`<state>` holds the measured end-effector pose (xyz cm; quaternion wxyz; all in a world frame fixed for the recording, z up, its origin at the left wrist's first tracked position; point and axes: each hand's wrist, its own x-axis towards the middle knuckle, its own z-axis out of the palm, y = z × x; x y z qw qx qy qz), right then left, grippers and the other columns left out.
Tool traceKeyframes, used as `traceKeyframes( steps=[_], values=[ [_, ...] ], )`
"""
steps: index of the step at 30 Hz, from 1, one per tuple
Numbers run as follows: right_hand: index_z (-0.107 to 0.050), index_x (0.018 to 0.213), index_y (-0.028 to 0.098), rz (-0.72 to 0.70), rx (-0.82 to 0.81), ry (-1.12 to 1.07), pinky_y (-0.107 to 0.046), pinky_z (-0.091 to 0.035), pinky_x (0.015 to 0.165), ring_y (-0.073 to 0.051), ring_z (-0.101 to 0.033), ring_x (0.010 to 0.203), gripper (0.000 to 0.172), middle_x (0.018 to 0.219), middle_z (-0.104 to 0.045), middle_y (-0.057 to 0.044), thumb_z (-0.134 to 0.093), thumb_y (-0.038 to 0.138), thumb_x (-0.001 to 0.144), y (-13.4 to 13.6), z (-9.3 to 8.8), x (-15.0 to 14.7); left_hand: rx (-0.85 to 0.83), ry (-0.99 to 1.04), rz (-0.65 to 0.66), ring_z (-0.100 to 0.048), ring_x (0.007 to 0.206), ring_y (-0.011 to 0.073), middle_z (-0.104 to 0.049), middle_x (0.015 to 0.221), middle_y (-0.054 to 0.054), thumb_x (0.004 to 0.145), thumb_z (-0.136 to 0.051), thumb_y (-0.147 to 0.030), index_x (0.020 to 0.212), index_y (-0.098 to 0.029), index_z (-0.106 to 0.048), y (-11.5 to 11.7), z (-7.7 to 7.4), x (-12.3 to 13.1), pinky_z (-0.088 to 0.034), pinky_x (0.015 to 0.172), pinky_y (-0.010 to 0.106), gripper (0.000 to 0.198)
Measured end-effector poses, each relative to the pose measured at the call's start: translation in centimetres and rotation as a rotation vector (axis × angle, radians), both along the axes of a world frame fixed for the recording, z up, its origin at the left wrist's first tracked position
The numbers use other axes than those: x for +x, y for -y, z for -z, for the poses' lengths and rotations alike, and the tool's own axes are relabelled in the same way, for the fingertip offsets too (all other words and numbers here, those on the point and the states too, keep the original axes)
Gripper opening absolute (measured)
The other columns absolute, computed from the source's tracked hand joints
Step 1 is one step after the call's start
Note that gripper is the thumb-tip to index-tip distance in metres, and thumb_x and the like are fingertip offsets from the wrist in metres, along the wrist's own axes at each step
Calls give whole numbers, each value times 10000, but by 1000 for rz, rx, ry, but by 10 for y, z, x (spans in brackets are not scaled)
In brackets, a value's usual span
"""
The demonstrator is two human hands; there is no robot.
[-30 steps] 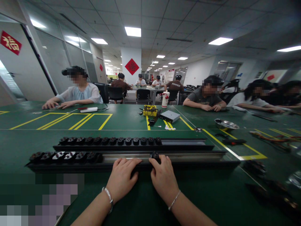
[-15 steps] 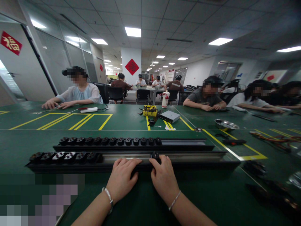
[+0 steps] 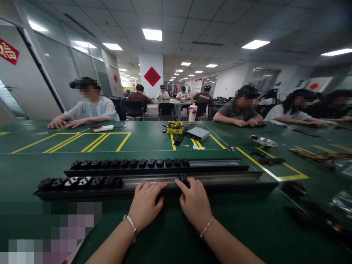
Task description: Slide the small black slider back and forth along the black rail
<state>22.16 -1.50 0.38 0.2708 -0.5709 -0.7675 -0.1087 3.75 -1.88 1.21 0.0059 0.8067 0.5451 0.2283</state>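
Seating a socket module (image 3: pixel 182 179) in the near rail (image 3: pixel 220 180), near the bench's (image 3: pixel 170 234) front edge. Left hand (image 3: pixel 145 205) flat, pressing the rail; right hand (image 3: pixel 194 203) fingertips on the module, nothing gripped. Probably next: sliding it left toward the seated row (image 3: pixel 79 182). Small, black; rail long, dark, half filled.

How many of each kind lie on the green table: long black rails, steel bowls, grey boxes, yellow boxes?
Long black rails: 2
Steel bowls: 1
Grey boxes: 1
Yellow boxes: 1
Total: 5
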Motion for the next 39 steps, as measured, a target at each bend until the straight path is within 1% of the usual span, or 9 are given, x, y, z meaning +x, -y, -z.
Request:
traceKeyframes(
  steps=[4, 7, 9, 12, 20, 27, 31, 36, 39],
  values=[
    [-551, 1186, 317, 15, 3, 15, -386, -321, 976, -218, -460, 1082, 488, 1179, -508, -87, -510, 114, 744, 1, 3, 1, 13, -11, -6, -524, 969, 200, -635, 1122, -12, 776, -486, -228, 1139, -318, -531, 0, 1, 0, -292, 907, 416, 377],
    [-522, 1218, 311, -2, 10, 27, -406, -299, 995, -236, -396, 1194, 527, 1355, -398, -86, -519, 106, 733, 1, 7, 2, 14, -16, -8, -527, 971, 204, -636, 1117, -21, 772, -496, -232, 1126, -324, -534, 0, 1, 0, -296, 898, 417, 368],
    [-511, 1226, 317, -9, 7, 40, -423, -281, 1007, -246, -352, 1244, 543, 1385, -378, -77, -526, 104, 726, 0, 10, 3, 13, -17, -5, -529, 973, 204, -635, 1116, -26, 774, -495, -233, 1125, -327, -533, 0, 1, 0, -295, 899, 418, 365],
    [-494, 1240, 333, -10, -3, 57, -429, -267, 1012, -247, -335, 1261, 554, 1378, -396, -75, -524, 112, 733, -1, 11, 4, 19, -18, -1, -529, 978, 205, -638, 1112, -19, 781, -486, -238, 1121, -321, -533, 0, 0, 0, -289, 905, 420, 354],
    [-520, 1215, 316, 2, -23, 63, -405, -283, 993, -225, -438, 1143, 502, 1347, -424, -93, -509, 127, 750, 0, 6, 4, 24, -27, 4, -533, 963, 204, -643, 1091, -10, 786, -482, -239, 1120, -310, -531, 0, 0, 0, -298, 890, 415, 345],
    [-519, 1217, 312, 16, -54, 80, -395, -260, 1001, -226, -440, 1133, 496, 1355, -414, -88, -528, 158, 746, 0, 5, 3, 32, -20, 1, -534, 963, 201, -640, 1097, -16, 780, -493, -234, 1121, -316, -528, -1, 1, 0, -293, 895, 415, 352],
    [-514, 1220, 313, 18, -72, 100, -395, -228, 1019, -228, -413, 1169, 498, 1362, -414, -82, -525, 165, 745, -1, 4, 3, 38, -9, 3, -535, 959, 197, -643, 1093, -18, 774, -504, -233, 1118, -316, -530, 0, 2, 0, -293, 902, 413, 355],
    [-515, 1208, 320, 36, -72, 83, -442, -179, 1045, -256, -295, 1280, 482, 1380, -390, -76, -521, 173, 749, -2, 5, 5, 35, -7, -1, -533, 959, 199, -645, 1088, -24, 767, -507, -225, 1120, -318, -525, 0, 1, 1, -297, 896, 412, 365],
    [-516, 1203, 324, 44, -84, 69, -460, -172, 1047, -264, -274, 1296, 489, 1386, -382, -78, -529, 166, 741, -2, 5, 5, 32, -8, 1, -532, 959, 194, -641, 1091, -24, 768, -503, -220, 1127, -316, -523, 1, 1, 0, -296, 896, 409, 372]
  ],
)
